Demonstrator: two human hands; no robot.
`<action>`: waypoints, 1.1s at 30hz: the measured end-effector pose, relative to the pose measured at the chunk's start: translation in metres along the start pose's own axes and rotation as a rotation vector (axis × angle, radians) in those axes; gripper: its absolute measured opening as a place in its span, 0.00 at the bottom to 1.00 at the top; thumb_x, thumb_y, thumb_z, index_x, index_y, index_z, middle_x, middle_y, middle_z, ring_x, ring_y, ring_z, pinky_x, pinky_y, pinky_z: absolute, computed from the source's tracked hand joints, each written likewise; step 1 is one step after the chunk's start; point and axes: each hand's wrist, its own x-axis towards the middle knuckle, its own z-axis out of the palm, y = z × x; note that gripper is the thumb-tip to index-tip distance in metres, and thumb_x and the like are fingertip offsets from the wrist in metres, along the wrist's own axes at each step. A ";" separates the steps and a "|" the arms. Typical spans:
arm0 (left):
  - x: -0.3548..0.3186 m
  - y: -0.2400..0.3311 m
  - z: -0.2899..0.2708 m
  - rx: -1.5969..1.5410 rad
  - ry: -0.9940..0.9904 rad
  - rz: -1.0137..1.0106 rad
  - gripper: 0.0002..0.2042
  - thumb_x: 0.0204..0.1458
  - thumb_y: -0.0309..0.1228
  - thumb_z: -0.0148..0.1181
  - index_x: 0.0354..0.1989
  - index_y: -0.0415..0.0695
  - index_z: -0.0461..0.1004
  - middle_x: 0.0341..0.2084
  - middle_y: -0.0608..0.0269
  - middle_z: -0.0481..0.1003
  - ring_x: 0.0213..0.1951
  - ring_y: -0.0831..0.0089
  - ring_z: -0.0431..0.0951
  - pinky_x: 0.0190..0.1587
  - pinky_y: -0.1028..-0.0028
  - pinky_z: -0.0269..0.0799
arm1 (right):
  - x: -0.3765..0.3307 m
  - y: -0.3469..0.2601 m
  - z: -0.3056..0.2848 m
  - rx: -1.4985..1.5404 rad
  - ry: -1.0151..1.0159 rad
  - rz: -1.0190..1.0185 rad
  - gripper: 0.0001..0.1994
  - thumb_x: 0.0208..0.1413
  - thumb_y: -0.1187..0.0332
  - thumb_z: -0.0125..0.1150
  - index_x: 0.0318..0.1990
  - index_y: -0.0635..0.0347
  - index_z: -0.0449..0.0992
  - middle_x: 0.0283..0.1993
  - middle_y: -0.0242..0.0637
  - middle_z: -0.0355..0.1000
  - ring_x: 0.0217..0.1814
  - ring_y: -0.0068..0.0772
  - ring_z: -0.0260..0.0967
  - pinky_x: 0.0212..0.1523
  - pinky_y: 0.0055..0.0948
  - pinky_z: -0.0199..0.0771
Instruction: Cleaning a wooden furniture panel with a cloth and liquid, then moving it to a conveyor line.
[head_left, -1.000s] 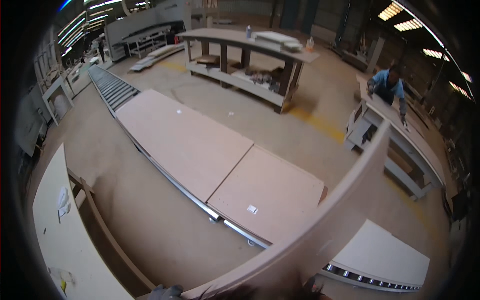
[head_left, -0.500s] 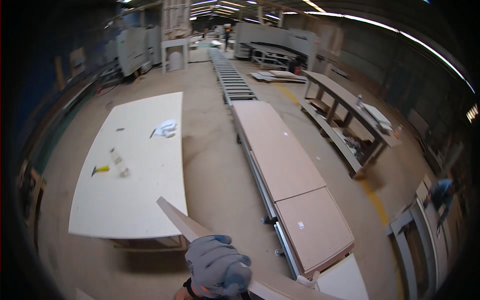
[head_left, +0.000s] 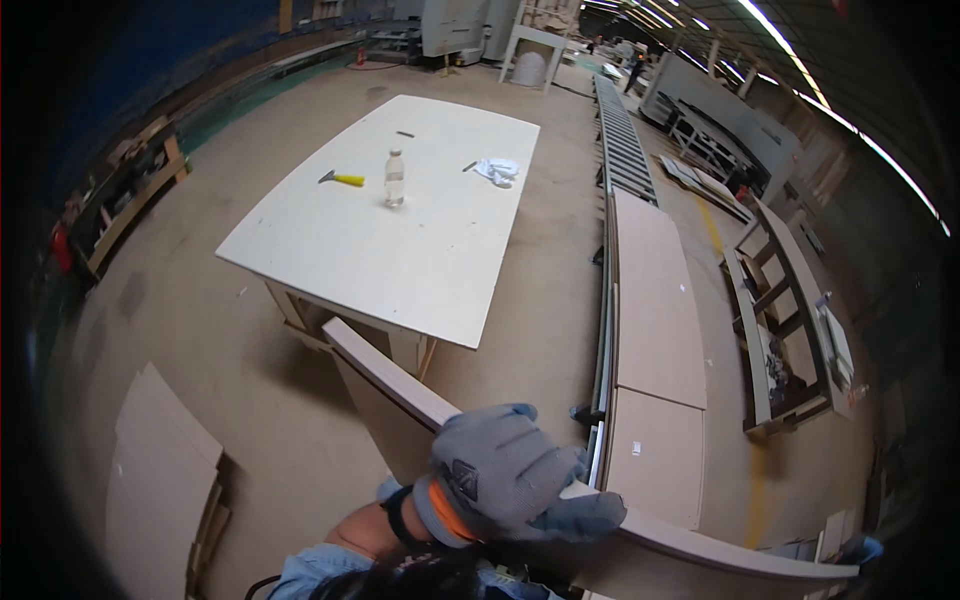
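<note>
My left hand [head_left: 510, 470], in a grey glove with darker blue-grey fingertips, grips the upper edge of a long wooden board [head_left: 395, 378]. Its fingers wrap over the edge, and a dark watch band shows at the wrist. The board is held on its edge, slanting from beside the white-topped table down to the lower right. A small blue patch [head_left: 862, 549], perhaps gloved fingers, sits at the board's right end. I cannot tell whether that is my right hand.
The white-topped table [head_left: 400, 265] carries a clear bottle [head_left: 394, 180], a yellow-handled scraper [head_left: 343, 179] and a white cloth [head_left: 496, 171]. Flat panels [head_left: 655, 290] lie on the roller conveyor [head_left: 625, 140]. A workbench [head_left: 800, 290] stands right; panels [head_left: 160, 470] lean at lower left.
My view has swung left and tilted, so the table and conveyor appear farther right. My left hand keeps its grip; more of the board and my forearm now shows.
</note>
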 end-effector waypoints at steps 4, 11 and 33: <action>-0.012 -0.016 -0.047 0.102 0.078 -0.035 0.17 0.41 0.47 0.66 0.19 0.47 0.73 0.11 0.68 0.64 0.15 0.70 0.68 0.25 0.73 0.71 | -0.005 -0.005 0.039 -0.069 -0.063 0.033 0.15 0.59 0.61 0.49 0.54 0.45 0.62 0.38 0.45 0.71 0.35 0.36 0.72 0.35 0.38 0.70; -0.028 -0.080 -0.142 0.356 0.034 -0.169 0.08 0.35 0.34 0.66 0.19 0.48 0.72 0.14 0.66 0.69 0.18 0.67 0.69 0.31 0.68 0.71 | -0.003 -0.020 0.122 -0.140 -0.127 0.101 0.15 0.59 0.60 0.48 0.54 0.45 0.62 0.39 0.44 0.71 0.36 0.36 0.71 0.36 0.38 0.70; -0.013 -0.429 -0.249 0.538 -0.025 -0.462 0.20 0.52 0.36 0.58 0.12 0.39 0.62 0.11 0.48 0.60 0.14 0.54 0.60 0.19 0.63 0.52 | 0.086 -0.136 0.373 -0.283 -0.451 0.130 0.16 0.60 0.59 0.45 0.54 0.47 0.63 0.42 0.44 0.71 0.39 0.37 0.71 0.38 0.38 0.70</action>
